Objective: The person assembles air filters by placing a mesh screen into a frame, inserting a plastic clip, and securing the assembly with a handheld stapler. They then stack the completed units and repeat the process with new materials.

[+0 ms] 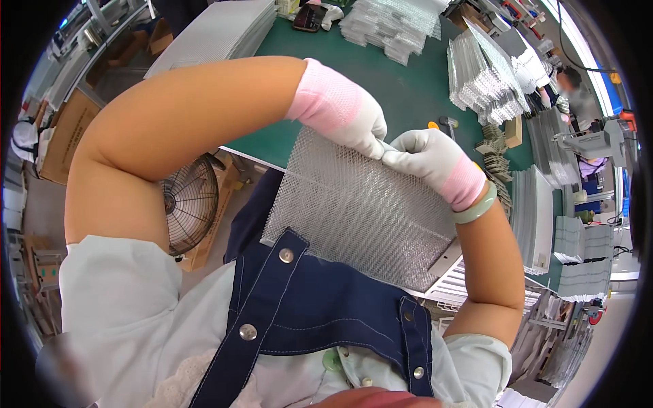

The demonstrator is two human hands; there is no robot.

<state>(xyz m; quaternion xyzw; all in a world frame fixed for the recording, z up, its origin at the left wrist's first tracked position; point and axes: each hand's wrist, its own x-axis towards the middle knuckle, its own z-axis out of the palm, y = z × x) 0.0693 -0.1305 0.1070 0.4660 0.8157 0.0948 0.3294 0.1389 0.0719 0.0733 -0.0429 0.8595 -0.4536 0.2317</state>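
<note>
A silvery metal mesh sheet (pixel 354 211) slopes between my body and the green table, its lower part near my apron. My left hand (pixel 354 129), in a white glove with a pink cuff, is closed in a pinch at the sheet's far edge. My right hand (pixel 428 160), gloved the same way, pinches that edge just to the right. The fingertips of both hands meet there. Whether some small piece lies between them is too fine to make out.
On the green worktable (pixel 299 71) stand stacks of mesh sheets (pixel 394 27) at the back and pleated metal stacks (pixel 486 75) at the right. A long pale stack (pixel 218 34) lies at the far left. A black floor fan (pixel 190 204) stands below my left arm. A co-worker (pixel 578 98) is at the far right.
</note>
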